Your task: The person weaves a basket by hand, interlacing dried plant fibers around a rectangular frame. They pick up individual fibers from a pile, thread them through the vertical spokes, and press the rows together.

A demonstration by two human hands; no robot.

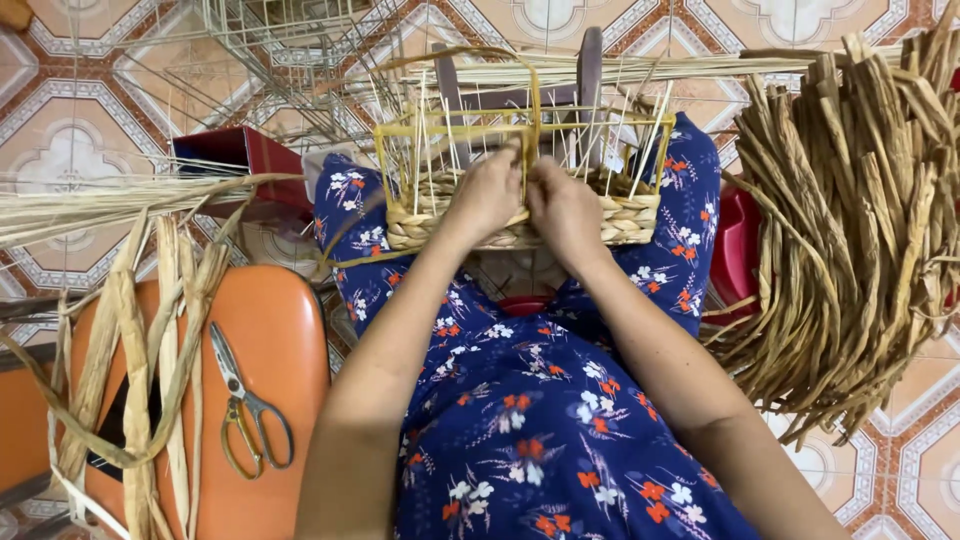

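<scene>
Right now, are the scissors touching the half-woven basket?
Apart. The head view shows the scissors lying on the orange stool at the left, while the basket sits on the person's knees.

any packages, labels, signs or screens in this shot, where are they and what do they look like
No labels, signs or screens show.
red box: the only package-like thing, on the floor left of the half-woven basket, rectangular, dark red; no print can be made out.
The left hand and right hand both rest on the basket's front, away from the box.
</scene>
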